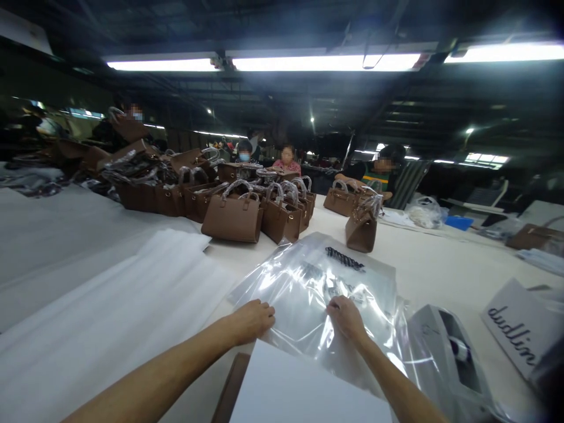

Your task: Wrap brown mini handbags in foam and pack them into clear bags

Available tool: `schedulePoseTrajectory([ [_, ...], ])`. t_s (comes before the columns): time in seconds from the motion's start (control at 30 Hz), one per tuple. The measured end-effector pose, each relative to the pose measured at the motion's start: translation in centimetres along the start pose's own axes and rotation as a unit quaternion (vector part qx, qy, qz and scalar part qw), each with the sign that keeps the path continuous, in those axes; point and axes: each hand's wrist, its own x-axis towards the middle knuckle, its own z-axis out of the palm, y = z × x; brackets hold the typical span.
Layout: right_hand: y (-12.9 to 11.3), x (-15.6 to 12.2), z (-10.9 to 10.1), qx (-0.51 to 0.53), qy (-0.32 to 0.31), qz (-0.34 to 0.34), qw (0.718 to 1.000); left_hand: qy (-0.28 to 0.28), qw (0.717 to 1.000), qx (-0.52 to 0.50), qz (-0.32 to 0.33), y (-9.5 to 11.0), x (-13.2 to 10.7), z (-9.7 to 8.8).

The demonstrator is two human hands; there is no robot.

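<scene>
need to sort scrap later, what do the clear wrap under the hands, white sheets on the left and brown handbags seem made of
Clear wrap: likely thin, glossy plastic film; it is see-through, creased and throws sharp glare.
White sheets: matte, soft-looking, perhaps foam or tissue.
Brown handbags: smooth, low-sheen leather or imitation, judging by their even faces.

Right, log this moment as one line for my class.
left hand: on clear plastic; right hand: on clear plastic; nearer: white sheet; ahead: brown handbags
</scene>
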Motion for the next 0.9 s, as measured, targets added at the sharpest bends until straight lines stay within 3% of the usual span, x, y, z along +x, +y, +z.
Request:
schedulePoseTrajectory([
  [0.1, 0.2, 0.3, -0.8, -0.018, 0.05, -0.017, 0.998, 0.0, 1.0, -0.028, -0.007, 0.0, -0.5, -0.9],
  [0.27, -0.5, -0.4, -4.4, -0.025, 0.132, -0.089, 0.987, 0.04, 0.996, -0.075, -0.036, -0.5, -0.7, -4.0],
  [0.37, -1.7, -2.3, -6.1, 0.005, 0.12, -0.185, 0.975, 0.114, 0.988, -0.067, -0.081, -0.9, 1.0, -5.3],
  [0.47, -2.5, -4.7, -6.6, 0.052, 0.057, -0.234, 0.969, 0.157, 0.985, -0.012, -0.071, -1.4, 3.2, -5.4],
  [0.53, -2.6, -5.9, -6.7, 0.073, 0.001, -0.189, 0.979, 0.145, 0.989, 0.016, -0.033, -1.7, 4.3, -5.0],
  [0.6, -2.6, -6.6, -6.7, 0.07, -0.054, -0.095, 0.992, 0.117, 0.993, 0.021, 0.011, -1.7, 4.7, -4.6],
  [0.7, -2.7, -6.3, -7.0, 0.094, -0.145, 0.031, 0.984, 0.074, 0.995, 0.026, 0.065, -1.3, 4.4, -4.1],
  [0.8, -2.7, -5.0, -7.3, 0.15, -0.196, 0.048, 0.968, 0.039, 0.996, 0.02, 0.075, -0.9, 3.6, -3.9],
  [0.9, -2.6, -3.4, -7.8, 0.142, -0.176, 0.026, 0.974, 0.031, 0.998, 0.009, 0.058, -0.8, 3.1, -4.0],
])
